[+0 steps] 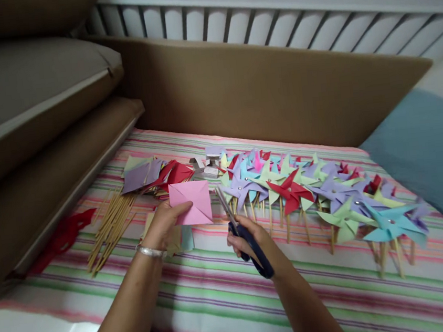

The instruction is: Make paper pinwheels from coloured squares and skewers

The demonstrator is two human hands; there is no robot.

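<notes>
A square of pink paper (198, 195), marked with diagonal lines running in from its corners, is pinched in my left hand (166, 222), thumb on top. My right hand (250, 237) grips a pair of scissors (256, 252) with dark blue handles; the metal blades point up and away, close to the right edge of the paper but apart from it. Whether the diagonals are cuts or creases I cannot tell for sure. Under my left hand lie pale yellow and light blue paper pieces (187, 238), partly hidden by it.
Finished paper pinwheels (291, 190) on sticks crowd the right side of the striped cloth (234, 286). Wooden sticks (111, 228), purple paper (143, 175), red paper (177, 173) and small open boxes (208, 167) lie left and behind. Stacked cushions (40, 95) border the left; a brown panel (237, 90) stands behind.
</notes>
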